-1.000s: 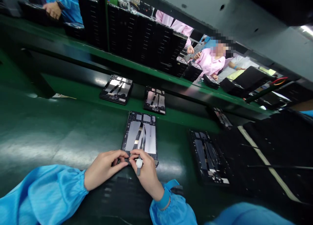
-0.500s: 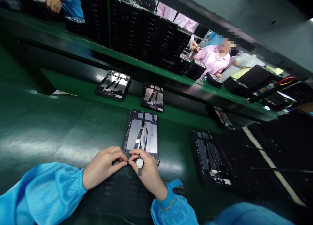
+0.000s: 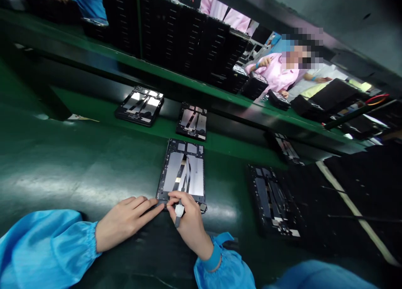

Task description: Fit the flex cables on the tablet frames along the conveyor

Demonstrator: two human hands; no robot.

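Note:
In front of me an opened tablet point(image 3: 197, 171) lies on the green bench, its silver inner plate and dark ribbon cables exposed. My left hand point(image 3: 127, 220) is open, fingers stretched out, with its fingertips at the tablet's lower left corner. My right hand point(image 3: 190, 222) is closed over the lower edge, gripping a slim dark tool with a white band point(image 3: 179, 210). The tool looks like tweezers, but its tip is hidden by the fingers. Thumb and index finger come close to the left fingertips. Anything small between them cannot be made out.
Two opened tablets, one point(image 3: 140, 106) at the left and another point(image 3: 191, 121) beside it, lie behind mine. Another tablet point(image 3: 270, 201) lies at the right, near black stacked parts point(image 3: 354, 197). A green shelf point(image 3: 150, 73) carries tall black stacks. Co-workers point(image 3: 276, 73) are beyond.
My left hand has gone from a pinch at the tablet's lower left corner to stretched fingers resting there. The right hand keeps its hold on the tool, nearly in place.

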